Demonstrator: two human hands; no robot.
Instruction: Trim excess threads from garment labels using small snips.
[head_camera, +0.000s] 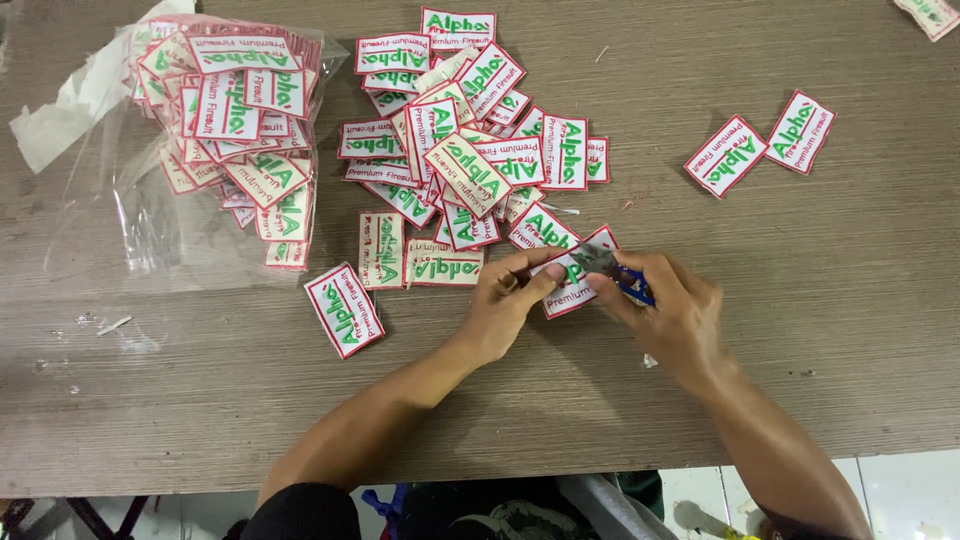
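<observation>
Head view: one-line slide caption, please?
Left hand holds a patch; right hand works it with blue-handled snips.

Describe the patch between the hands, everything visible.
The held patch is a small rectangular fabric label, white with a red stitched border and green and red lettering. It lies tilted, on or just above the wooden table. The left hand pinches its left edge; the right hand works a small blue-handled tool at its upper right.

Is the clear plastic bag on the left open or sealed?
Open: the clear plastic bag gapes at its right end, with patches showing at the mouth.
</observation>
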